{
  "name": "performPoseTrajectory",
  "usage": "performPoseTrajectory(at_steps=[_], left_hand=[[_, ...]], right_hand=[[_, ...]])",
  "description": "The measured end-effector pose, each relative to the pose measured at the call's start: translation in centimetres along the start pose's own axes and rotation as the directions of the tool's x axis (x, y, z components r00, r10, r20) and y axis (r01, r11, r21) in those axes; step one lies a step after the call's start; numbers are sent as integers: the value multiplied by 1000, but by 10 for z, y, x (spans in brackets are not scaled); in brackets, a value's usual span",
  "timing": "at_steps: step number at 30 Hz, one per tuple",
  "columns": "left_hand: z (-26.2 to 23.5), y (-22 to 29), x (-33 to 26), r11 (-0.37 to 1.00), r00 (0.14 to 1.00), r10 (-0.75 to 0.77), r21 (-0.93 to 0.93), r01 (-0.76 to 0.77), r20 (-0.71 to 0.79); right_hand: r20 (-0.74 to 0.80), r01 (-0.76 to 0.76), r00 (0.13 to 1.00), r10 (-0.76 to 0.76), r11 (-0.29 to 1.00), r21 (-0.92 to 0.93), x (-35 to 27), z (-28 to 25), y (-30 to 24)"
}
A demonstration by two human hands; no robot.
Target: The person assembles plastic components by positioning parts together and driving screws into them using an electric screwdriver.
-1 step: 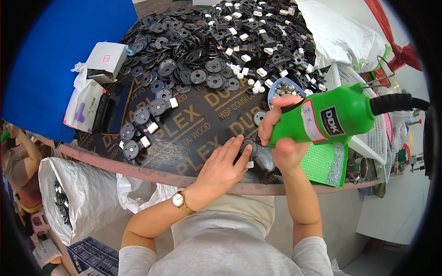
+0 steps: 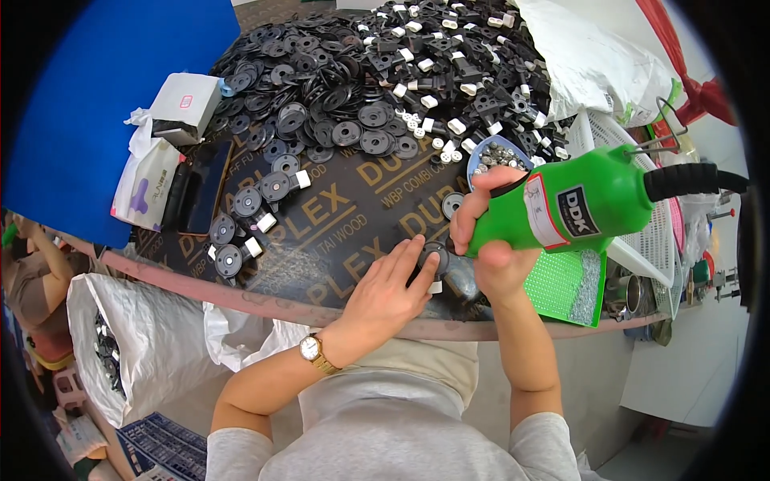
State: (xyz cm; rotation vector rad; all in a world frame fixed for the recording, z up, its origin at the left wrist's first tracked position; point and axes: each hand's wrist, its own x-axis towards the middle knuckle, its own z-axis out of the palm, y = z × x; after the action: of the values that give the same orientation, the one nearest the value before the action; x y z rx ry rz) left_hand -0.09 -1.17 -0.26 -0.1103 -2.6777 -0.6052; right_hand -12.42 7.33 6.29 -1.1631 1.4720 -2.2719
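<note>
One wide desk with a dark printed top and a reddish edge spans the view, a large blue panel standing at its far left. Across its back lies a broad heap: black plastic discs on the left, black plastic brackets with white ends on the right. A white woven sack sits against the heap's right side; another open sack, with black parts inside, stands below the left edge.

The right hand is wrapped around a green corded electric screwdriver, its nose pointing left. A white slotted basket and a green perforated tray with small grey pieces in it stand to the right. On the left are a white carton, a tissue box and a dark smartphone.

The left hand lies low near the front edge, thumb and index finger holding a black disc assembly on the desk; whether the screwdriver's bit touches it is hidden. A blue bowl of small metal parts is behind the screwdriver. Several similar assemblies form a rough line at left. A gold-toned wristwatch circles the left wrist.
</note>
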Motion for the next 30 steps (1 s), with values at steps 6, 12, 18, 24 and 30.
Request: performPoseTrajectory(at_steps=[6, 12, 18, 24, 30], left_hand=[[2, -1, -2, 996, 999, -26, -80, 29, 29], [1, -1, -2, 995, 999, -35, -95, 36, 10], [0, 2, 2, 995, 1000, -20, -102, 19, -14], [2, 3, 3, 996, 999, -31, -81, 28, -32], [2, 1, 3, 991, 997, -76, -106, 76, 3]], right_hand=[[-56, -15, 998, 11, 998, -66, 1, 3, 6], [-140, 22, 989, -35, 995, -96, 1, 4, 7], [-206, 11, 977, -63, 970, -244, -2, 12, -1], [-274, 56, 959, -75, 996, -75, 1, -1, -32], [-241, 83, 961, -133, 975, -208, -31, -69, -58]])
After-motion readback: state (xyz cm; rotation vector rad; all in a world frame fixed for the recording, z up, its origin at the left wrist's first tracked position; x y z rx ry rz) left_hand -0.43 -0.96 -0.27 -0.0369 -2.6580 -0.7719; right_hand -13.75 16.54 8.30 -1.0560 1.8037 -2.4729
